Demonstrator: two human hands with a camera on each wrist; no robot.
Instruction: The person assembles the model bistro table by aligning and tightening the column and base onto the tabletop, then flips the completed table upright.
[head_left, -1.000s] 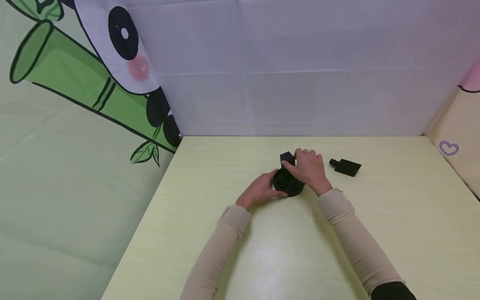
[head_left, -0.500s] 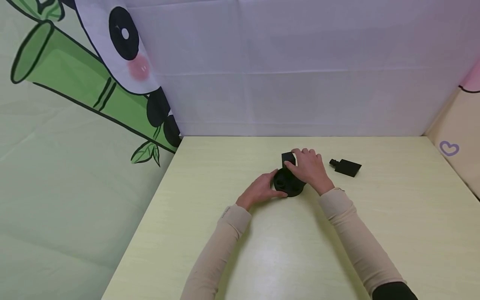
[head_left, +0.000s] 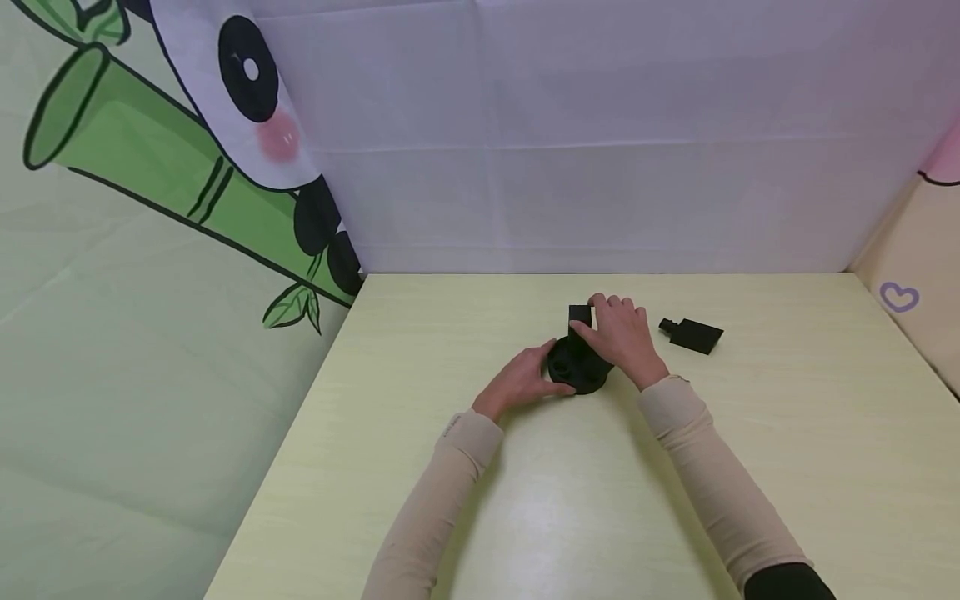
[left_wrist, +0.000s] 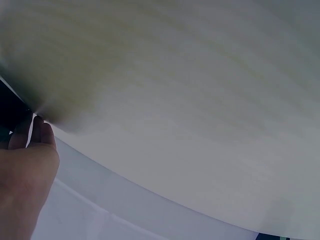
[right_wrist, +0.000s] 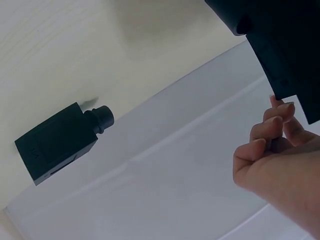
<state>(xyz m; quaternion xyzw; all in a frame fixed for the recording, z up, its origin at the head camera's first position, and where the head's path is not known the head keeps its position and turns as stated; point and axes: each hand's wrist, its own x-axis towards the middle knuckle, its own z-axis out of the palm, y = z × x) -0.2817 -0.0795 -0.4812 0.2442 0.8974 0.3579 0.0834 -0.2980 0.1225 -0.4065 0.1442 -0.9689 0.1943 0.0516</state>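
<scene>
In the head view, a round black base (head_left: pixel 577 379) with a hole in its top sits on the table. My left hand (head_left: pixel 521 382) holds its left side, fingers behind and thumb along the front. A rectangular black block (head_left: pixel 580 316) stands up at the base's back edge. My right hand (head_left: pixel 621 340) pinches this block between thumb and fingers; how its lower end meets the base is hidden. In the right wrist view, the curled fingers (right_wrist: pixel 266 131) touch the block's lower corner. The left wrist view shows the left hand (left_wrist: pixel 27 167) at the dark base's edge.
A second black block (head_left: pixel 695 335) with a short round neck lies on the pale table (head_left: pixel 450 317), right of my right hand. A lavender cloth wall (head_left: pixel 600 200) stands behind the table, and a printed green cloth (head_left: pixel 112 375) hangs at the left.
The upright block has turned slightly and shifted a little to the right in my right hand's pinch. My left hand keeps its hold on the base. The second block stays put.
</scene>
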